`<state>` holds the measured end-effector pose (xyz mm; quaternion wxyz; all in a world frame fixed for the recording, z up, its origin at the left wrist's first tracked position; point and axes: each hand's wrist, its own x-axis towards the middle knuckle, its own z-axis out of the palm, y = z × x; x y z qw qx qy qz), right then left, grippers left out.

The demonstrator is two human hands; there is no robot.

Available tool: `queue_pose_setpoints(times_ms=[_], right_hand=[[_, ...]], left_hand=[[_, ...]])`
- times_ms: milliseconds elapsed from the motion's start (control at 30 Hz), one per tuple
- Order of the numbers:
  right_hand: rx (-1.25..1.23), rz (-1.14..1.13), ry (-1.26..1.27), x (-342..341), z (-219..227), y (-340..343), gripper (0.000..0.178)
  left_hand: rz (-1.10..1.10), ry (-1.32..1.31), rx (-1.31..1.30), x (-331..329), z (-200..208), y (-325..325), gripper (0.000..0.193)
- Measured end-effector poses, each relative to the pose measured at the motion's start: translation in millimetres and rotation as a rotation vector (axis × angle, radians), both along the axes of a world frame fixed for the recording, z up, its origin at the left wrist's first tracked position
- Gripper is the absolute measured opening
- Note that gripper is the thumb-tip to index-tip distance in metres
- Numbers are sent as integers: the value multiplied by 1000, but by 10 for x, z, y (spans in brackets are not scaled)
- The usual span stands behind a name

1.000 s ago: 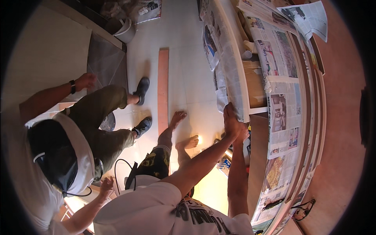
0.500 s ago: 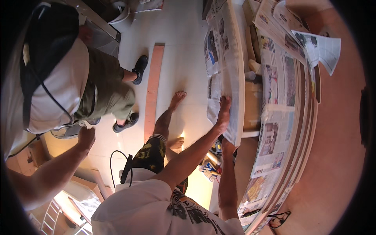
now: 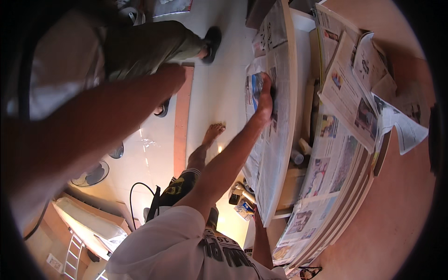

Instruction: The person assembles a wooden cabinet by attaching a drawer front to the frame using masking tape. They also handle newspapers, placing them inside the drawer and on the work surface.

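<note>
A long panel (image 3: 275,121) covered in newspaper and clear film stands tilted in front of me. My left hand (image 3: 265,100) rests on its face towards the far end, fingers stretched out and pointing away. Down by the near corner, my right hand (image 3: 255,215) is at the panel's edge and seems to hold it; its fingers are mostly hidden. Beyond the panel are several stacked boards (image 3: 326,172), also covered with newspaper. A small cylinder (image 3: 297,157) like a cup sits in the gap between.
A co-worker's arm (image 3: 93,126) reaches in from the left, close by; olive trousers (image 3: 144,46) and a dark shoe (image 3: 212,44) show behind it. On the floor lie a long reddish plank (image 3: 183,121) and a fan (image 3: 93,173). A ladder (image 3: 73,254) stands lower left. Loose newspaper (image 3: 350,93) sticks out at right.
My left hand has moved along the panel towards its far end, while my right stays by the near corner. The co-worker has stepped further up the view, arm stretched out. The view has shifted.
</note>
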<state>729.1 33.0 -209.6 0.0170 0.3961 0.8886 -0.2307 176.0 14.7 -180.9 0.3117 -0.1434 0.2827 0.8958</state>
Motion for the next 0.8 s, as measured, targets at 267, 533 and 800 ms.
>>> queue_pose_setpoints(times_ms=[267,533,800], right_hand=[[-1,-19,-64,-53,102,82,33],[5,-7,-87,9,134,102,32],[46,62,-40,70,9,102,30]], left_hand=[[-152,53,-56,-1763,131,361,108],[-180,238,-194,-2202,-66,264,96],[60,428,-814,-1163,-898,-131,81]])
